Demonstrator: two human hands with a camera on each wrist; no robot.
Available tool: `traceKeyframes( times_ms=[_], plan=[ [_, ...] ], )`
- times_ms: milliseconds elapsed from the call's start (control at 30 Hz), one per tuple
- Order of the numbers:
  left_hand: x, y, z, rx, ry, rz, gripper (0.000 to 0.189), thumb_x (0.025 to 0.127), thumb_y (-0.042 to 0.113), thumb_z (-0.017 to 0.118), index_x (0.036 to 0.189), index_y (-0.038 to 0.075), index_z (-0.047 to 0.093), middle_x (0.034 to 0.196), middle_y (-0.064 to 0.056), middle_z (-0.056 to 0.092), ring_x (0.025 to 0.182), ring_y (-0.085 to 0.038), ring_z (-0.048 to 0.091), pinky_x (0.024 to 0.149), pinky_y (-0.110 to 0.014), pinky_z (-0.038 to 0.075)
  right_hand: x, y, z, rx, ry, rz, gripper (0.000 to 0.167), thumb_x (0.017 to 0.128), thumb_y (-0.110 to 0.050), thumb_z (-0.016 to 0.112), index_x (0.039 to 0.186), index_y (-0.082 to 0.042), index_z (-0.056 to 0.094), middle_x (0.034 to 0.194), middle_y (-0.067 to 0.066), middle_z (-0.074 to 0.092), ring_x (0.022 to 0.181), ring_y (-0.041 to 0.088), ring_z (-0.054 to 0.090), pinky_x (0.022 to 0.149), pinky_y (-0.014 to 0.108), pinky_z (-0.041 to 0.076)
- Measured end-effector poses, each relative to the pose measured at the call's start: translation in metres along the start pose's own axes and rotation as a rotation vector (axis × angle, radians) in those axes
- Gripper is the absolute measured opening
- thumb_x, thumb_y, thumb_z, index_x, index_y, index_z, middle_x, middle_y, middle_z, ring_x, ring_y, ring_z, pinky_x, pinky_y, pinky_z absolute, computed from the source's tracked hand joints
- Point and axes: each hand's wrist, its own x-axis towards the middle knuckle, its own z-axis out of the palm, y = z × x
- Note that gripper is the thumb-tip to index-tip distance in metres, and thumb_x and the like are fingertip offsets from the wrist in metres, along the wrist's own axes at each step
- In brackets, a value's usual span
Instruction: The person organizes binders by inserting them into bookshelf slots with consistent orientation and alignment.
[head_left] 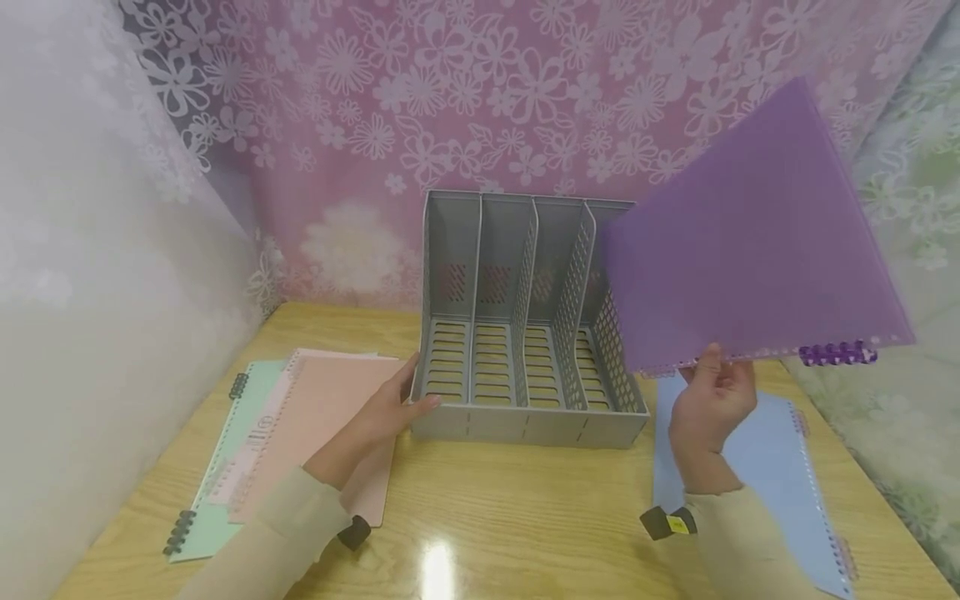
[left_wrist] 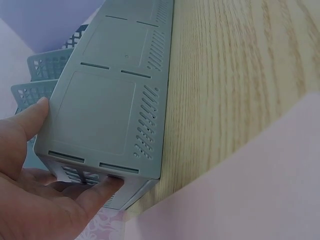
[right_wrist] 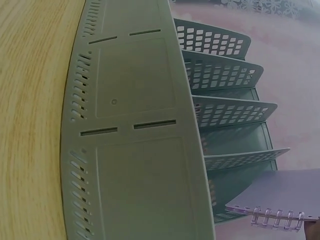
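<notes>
A grey desktop file organizer with upright perforated dividers stands mid-table, its slots facing me. My left hand grips its front left corner; in the left wrist view the thumb lies on the top edge and the fingers curl against the side wall. My right hand pinches the bound edge of a purple ring-bound notebook, thumb in front. The notebook is raised and tilted, overlapping the organizer's right slot in the head view. Clear rings on its edge show in the right wrist view.
Left of the organizer lie overlapping notebooks: a peach one on top, a pink one and a green one with dark rings. A blue notebook lies at right, under my right forearm. Floral curtains hang behind the table.
</notes>
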Motion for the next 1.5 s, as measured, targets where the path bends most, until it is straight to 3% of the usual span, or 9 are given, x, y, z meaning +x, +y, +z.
traceKeyframes(
  times_ms=[200,433,667,833,1067,1267,1500],
  plan=[
    [0.000,0.001,0.000,0.001,0.006,0.005,0.088,0.096,0.032,0.063,0.157,0.015,0.002,0.162,-0.012,0.002,0.146,-0.038,0.010,0.116,-0.053,0.017,-0.003,0.009,0.002,-0.044,-0.021,0.046,0.013,0.096,-0.017,0.061,0.086,-0.012,0.067,0.067,-0.003,0.054,0.064,0.008,0.056,0.065,0.018,0.056],
    [-0.001,0.003,0.001,-0.016,0.011,0.002,0.090,0.094,0.034,0.064,0.157,0.015,0.003,0.162,-0.009,0.003,0.147,-0.035,0.012,0.117,-0.051,0.018,-0.009,0.020,0.003,-0.013,-0.075,0.087,0.019,0.097,-0.018,0.059,0.102,-0.002,0.069,0.077,0.001,0.059,0.069,0.009,0.060,0.065,0.021,0.057],
    [-0.003,0.005,0.001,-0.035,0.005,-0.003,0.090,0.094,0.035,0.065,0.157,0.015,0.003,0.162,-0.011,0.002,0.146,-0.037,0.010,0.117,-0.053,0.016,-0.012,0.024,0.003,-0.076,-0.101,0.201,0.019,0.097,-0.021,0.058,0.096,-0.004,0.065,0.080,0.000,0.055,0.073,0.008,0.057,0.065,0.019,0.056],
    [-0.002,0.001,0.001,-0.019,0.009,-0.006,0.090,0.094,0.036,0.064,0.157,0.017,0.003,0.162,-0.011,0.002,0.146,-0.038,0.011,0.116,-0.054,0.017,-0.014,0.029,0.001,-0.100,-0.114,0.250,0.017,0.099,-0.019,0.056,0.101,-0.006,0.065,0.080,0.000,0.061,0.068,0.007,0.060,0.059,0.017,0.054],
    [-0.002,0.003,0.003,-0.005,0.023,-0.020,0.089,0.094,0.037,0.064,0.157,0.019,0.005,0.163,-0.010,0.003,0.146,-0.036,0.013,0.116,-0.053,0.019,-0.015,0.033,0.001,-0.034,-0.135,0.327,0.016,0.100,-0.012,0.053,0.109,-0.005,0.065,0.087,0.002,0.067,0.081,0.011,0.067,0.071,0.021,0.057],
    [-0.002,0.002,0.002,-0.013,0.015,-0.010,0.089,0.094,0.038,0.064,0.157,0.019,0.004,0.162,-0.010,0.003,0.146,-0.037,0.011,0.116,-0.054,0.017,-0.017,0.036,0.001,-0.128,-0.161,0.332,0.019,0.100,-0.011,0.053,0.113,-0.003,0.065,0.077,-0.006,0.068,0.070,0.003,0.062,0.062,0.014,0.053],
    [-0.003,0.002,0.002,-0.017,0.012,0.000,0.090,0.094,0.037,0.064,0.157,0.018,0.002,0.162,-0.011,0.002,0.146,-0.038,0.011,0.116,-0.053,0.018,-0.016,0.040,0.002,-0.256,-0.199,0.327,0.030,0.101,-0.014,0.053,0.126,0.001,0.060,0.083,-0.014,0.067,0.074,-0.001,0.063,0.065,0.012,0.053]
  ],
)
